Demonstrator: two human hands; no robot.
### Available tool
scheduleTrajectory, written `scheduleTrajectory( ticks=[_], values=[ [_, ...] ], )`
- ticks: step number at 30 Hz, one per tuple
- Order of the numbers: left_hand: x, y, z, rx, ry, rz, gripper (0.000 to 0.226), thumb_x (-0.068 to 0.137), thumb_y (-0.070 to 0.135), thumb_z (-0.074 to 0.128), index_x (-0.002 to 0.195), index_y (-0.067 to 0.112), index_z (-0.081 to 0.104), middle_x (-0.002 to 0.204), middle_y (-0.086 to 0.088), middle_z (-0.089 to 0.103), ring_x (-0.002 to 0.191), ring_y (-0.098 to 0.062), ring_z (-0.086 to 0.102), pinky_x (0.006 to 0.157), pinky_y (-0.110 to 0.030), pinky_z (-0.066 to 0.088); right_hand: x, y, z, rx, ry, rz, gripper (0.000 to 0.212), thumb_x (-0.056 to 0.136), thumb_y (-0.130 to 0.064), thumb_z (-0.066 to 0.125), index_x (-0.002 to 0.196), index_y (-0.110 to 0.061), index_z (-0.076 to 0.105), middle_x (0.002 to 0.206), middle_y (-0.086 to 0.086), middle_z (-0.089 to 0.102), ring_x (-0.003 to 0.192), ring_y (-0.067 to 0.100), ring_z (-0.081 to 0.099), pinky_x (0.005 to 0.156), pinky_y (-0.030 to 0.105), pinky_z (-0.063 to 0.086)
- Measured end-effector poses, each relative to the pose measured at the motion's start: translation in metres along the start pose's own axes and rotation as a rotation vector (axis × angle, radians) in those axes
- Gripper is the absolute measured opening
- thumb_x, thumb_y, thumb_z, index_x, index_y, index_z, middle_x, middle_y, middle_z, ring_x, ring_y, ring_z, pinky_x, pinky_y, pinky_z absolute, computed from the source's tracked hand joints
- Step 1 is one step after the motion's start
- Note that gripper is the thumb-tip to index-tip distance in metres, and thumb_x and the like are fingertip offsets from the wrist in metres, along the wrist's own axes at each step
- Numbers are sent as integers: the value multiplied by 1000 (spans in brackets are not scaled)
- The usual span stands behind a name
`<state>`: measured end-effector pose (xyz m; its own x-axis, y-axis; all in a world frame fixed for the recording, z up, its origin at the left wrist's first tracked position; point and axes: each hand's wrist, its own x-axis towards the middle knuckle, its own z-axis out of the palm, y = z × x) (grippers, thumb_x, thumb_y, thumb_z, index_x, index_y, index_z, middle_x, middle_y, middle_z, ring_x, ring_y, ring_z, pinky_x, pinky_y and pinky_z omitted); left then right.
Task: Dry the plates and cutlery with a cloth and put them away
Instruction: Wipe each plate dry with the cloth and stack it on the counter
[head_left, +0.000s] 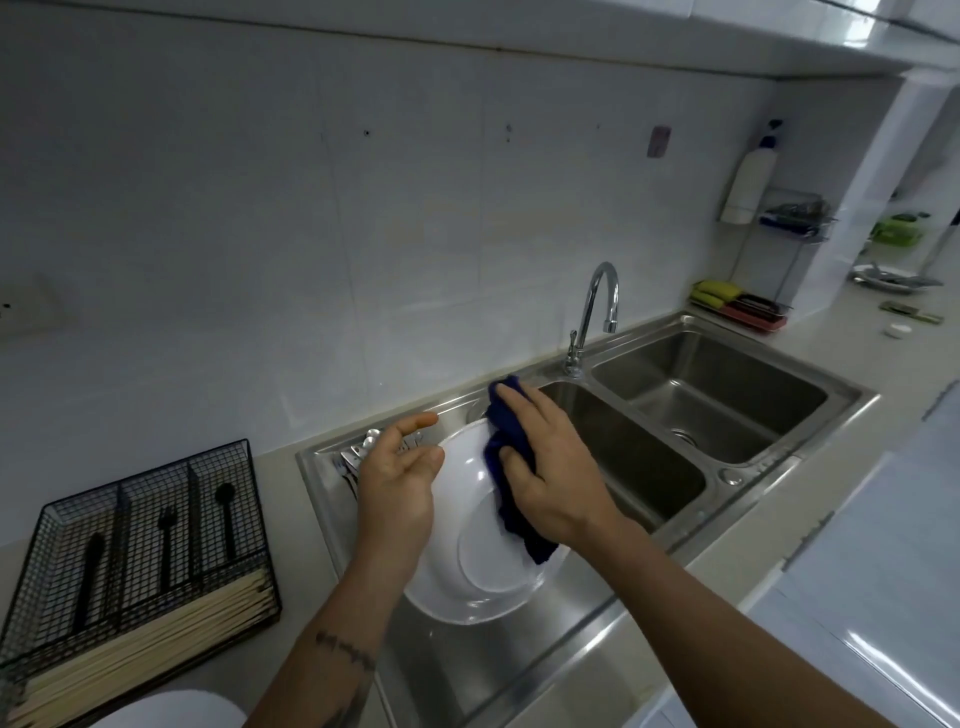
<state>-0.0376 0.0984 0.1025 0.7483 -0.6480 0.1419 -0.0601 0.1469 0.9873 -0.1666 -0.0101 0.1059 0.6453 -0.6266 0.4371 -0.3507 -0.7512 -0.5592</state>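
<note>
Over the stainless steel draining board beside the sink, I watch the round white ceramic plate stand tilted. My left hand steadies its rim, fingers loosely spread; my right hand pinches the dark blue cloth against it. That light hold could let the plate slip onto the steel.

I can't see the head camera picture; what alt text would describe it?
A person's right hand wipes a round white plate with a dark blue cloth, the left hand steadying its edge, over a steel double sink. A black wire cutlery basket stands left.
</note>
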Motion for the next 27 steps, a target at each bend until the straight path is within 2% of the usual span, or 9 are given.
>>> scheduleTrajectory(
  ticks=[1,3,6,10,14,17,20,24,27],
  values=[
    [0,1,-3,-22,32,-21,34,90,-6,59,104,24,68,92,-6,71,63,-8,63,58,-22,52,-3,6,-1,88,22,69,62,88,-31,45,148,-26,32,154,-4,30,136,9,29,111,20,19],
    [0,1,-6,-54,77,-63,29,92,-5,58,106,19,67,86,0,68,55,3,61,52,-15,51,-9,19,1,262,61,218,61,87,-30,45,147,-25,35,150,-5,35,132,9,36,114,30,28],
    [-1,-1,-6,-85,88,-119,27,93,-3,57,109,16,67,86,3,65,58,-1,61,53,-16,52,-17,23,7,334,74,357,61,86,-33,43,146,-28,33,152,-5,33,135,14,34,115,42,28],
    [0,-3,7,-72,30,-175,30,92,0,58,104,26,68,92,-2,65,78,-20,60,72,-34,53,-11,4,10,95,27,119,64,86,-33,42,148,-24,33,157,-5,24,145,11,14,118,31,12],
    [5,-1,11,-87,54,-196,32,89,1,61,102,29,70,103,-4,67,92,-27,62,89,-45,53,0,0,10,-28,-26,-79,63,88,-30,45,149,-26,31,158,-5,22,147,12,12,119,44,13],
    [11,-2,4,-165,146,-230,29,88,0,63,97,26,72,107,-4,70,92,-25,64,94,-48,52,-3,8,8,19,28,-14,64,88,-37,44,150,-34,26,159,-11,17,147,14,9,119,46,11],
    [13,-7,-5,-265,249,-313,24,93,4,61,95,26,70,102,-1,68,84,-20,62,86,-41,54,-15,24,10,80,49,130,67,88,-48,40,150,-39,18,158,-17,12,147,13,4,119,46,10],
    [16,-13,-13,-398,305,-394,22,97,11,56,107,25,69,105,1,67,85,-21,61,70,-33,53,-39,33,23,241,23,285,68,90,-48,39,150,-45,7,160,-17,2,145,0,-2,121,43,10],
    [18,-13,-2,-479,283,-434,28,101,12,50,124,21,64,120,-6,66,100,-28,63,86,-44,54,-45,22,34,232,90,261,70,90,-46,36,153,-35,9,160,-15,-2,145,0,-6,121,43,8]
  ],
)
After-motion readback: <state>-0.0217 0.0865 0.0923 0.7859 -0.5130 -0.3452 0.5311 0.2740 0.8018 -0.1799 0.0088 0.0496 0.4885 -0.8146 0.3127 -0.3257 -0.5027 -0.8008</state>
